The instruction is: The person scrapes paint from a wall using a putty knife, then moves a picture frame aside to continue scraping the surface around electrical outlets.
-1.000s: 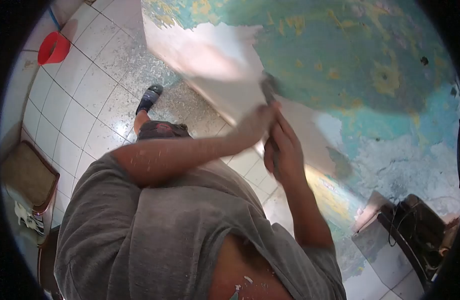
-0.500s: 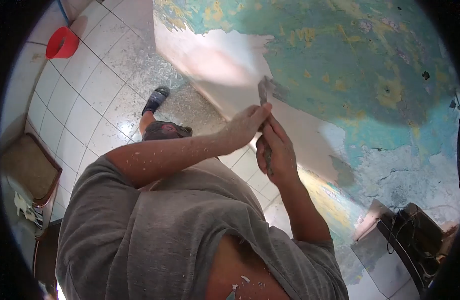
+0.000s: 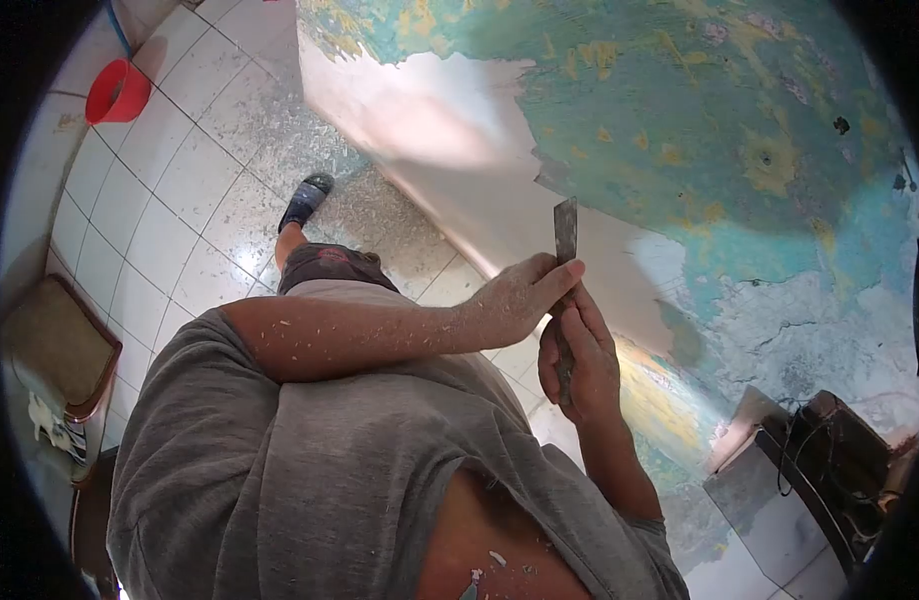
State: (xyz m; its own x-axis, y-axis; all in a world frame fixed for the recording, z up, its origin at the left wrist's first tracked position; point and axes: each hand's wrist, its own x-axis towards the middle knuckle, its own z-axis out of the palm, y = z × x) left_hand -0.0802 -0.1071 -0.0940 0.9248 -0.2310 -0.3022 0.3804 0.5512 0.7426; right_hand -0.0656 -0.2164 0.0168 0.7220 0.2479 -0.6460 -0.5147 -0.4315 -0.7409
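Note:
A flat-bladed scraper [image 3: 566,228] is gripped in both my hands, its blade pointing up and away from me. My left hand [image 3: 520,303] closes around the upper part, close below the blade, with the thumb laid along it. Lower down, my right hand [image 3: 586,362] wraps the handle, whose end shows under the fingers. Behind the blade stands a wall with patchy green paint [image 3: 670,150] and a bared whitish area [image 3: 425,110]. The blade overlaps the whitish part near the ragged paint edge. Small pale flakes cling to my left forearm.
Paint dust and chips cover the tiled floor [image 3: 195,150] along the wall. A red bucket [image 3: 120,92] stands far left, a brown-seated chair [image 3: 60,340] at left. Dark furniture with cables [image 3: 810,450] sits lower right against the wall.
Both hands and the scraper have drawn down toward my body and slightly right. The blade was up at the paint edge before and now appears lower, away from that edge.

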